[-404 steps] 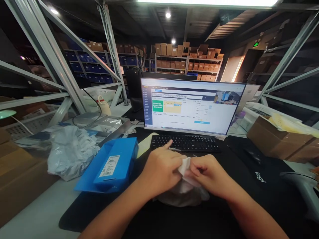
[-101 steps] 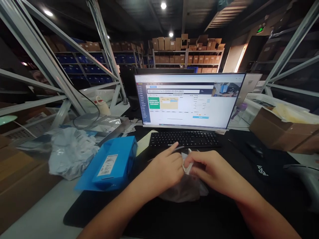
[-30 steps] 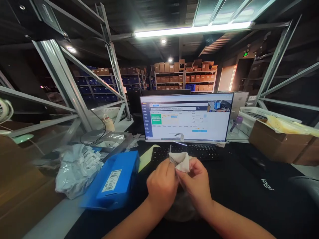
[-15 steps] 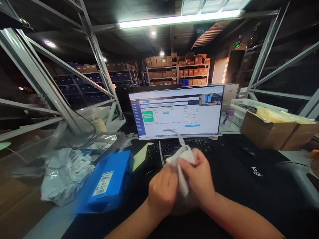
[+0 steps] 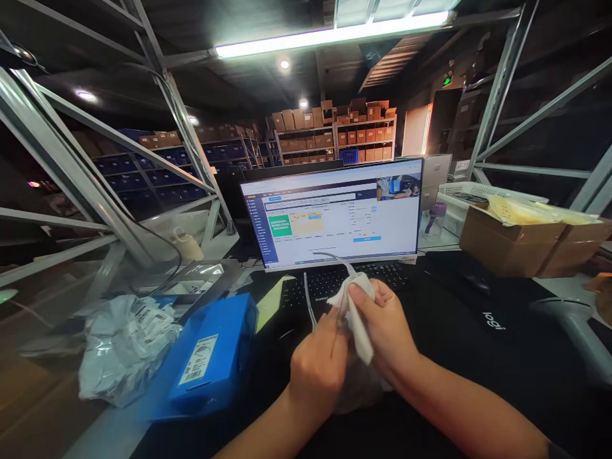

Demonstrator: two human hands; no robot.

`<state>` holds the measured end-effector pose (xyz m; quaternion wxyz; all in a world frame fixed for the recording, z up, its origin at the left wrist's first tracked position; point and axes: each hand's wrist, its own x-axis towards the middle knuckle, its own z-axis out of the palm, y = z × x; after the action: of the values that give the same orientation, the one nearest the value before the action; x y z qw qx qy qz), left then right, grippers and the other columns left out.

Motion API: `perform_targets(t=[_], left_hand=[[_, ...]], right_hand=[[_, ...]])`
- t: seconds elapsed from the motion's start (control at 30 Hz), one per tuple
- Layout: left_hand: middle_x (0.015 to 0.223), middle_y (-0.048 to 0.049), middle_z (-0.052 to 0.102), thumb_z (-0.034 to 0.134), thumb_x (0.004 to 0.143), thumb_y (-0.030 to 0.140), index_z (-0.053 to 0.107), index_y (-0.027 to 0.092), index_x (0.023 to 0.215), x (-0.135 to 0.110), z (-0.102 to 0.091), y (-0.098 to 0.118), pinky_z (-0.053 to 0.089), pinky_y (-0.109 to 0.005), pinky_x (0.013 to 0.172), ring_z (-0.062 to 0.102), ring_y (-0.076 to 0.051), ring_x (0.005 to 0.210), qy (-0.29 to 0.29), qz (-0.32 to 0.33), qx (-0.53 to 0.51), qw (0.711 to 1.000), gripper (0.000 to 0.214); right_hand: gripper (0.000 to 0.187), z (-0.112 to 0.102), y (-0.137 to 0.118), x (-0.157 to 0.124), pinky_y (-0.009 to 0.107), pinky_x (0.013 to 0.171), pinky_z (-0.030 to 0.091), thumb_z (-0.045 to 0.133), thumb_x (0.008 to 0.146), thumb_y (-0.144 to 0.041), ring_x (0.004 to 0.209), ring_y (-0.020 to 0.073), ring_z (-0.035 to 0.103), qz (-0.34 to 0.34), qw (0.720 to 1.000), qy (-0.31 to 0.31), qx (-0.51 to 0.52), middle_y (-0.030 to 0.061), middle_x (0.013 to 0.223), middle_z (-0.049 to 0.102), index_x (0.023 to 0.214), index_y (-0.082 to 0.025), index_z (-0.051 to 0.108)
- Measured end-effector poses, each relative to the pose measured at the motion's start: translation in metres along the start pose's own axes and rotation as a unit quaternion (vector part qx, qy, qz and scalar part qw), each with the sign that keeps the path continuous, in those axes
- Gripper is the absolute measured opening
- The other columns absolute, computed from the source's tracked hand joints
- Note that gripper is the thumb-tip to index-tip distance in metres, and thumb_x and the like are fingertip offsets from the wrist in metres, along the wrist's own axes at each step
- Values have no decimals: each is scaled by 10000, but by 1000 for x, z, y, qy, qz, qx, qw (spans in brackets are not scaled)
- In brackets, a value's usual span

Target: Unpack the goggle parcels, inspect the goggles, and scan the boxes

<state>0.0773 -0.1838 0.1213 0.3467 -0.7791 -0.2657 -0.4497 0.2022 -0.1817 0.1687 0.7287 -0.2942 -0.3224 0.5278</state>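
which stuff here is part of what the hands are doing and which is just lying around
In hand: left hand, right hand, white wipe, thin grey cable, clear bag beneath them.
Lying about: blue box, crumpled grey bags, keyboard, monitor, cardboard box.

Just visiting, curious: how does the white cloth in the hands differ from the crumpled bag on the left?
The white cloth is small and plain; the crumpled bag is bigger, greyish, labelled. The cloth is pinched in the right hand, beside the thin cable in the left hand; the bag lies untouched. Both are soft and wrinkled.
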Motion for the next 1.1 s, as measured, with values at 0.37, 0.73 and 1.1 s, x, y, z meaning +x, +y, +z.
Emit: perform_targets(t=[0.37, 0.73, 1.1], left_hand=[[927, -136, 721, 584, 925, 101, 608, 129, 1027, 8, -15, -7, 574, -312, 663, 706, -241, 830, -30, -58, -99, 993, 109], [773, -53, 665, 516, 997, 274, 602, 185, 891, 11, -15, -18, 548, -279, 564, 663, -189, 668, -56, -137, -94, 984, 163], [1113, -119, 742, 547, 898, 114, 649, 162, 1073, 7, -10, -20, 629, -357, 845, 731, -244, 1003, -97, -96, -147, 980, 208]], right_hand=[[604, -2, 10, -10, 224, 494, 310, 755, 808, -321, 551, 96, 297, -183, 977, -58, -96, -60, 536, 299, 550, -215, 219], [579, -4, 33, -13, 221, 493, 309, 791, 705, -219, 536, 81, 345, -155, 977, -89, -119, -45, 562, 369, 489, -196, 254], [460, -3, -1, 4, 254, 582, 453, 909, 534, -336, 594, 121, 500, 31, 999, -16, 8, -22, 634, 575, 579, -205, 470]])
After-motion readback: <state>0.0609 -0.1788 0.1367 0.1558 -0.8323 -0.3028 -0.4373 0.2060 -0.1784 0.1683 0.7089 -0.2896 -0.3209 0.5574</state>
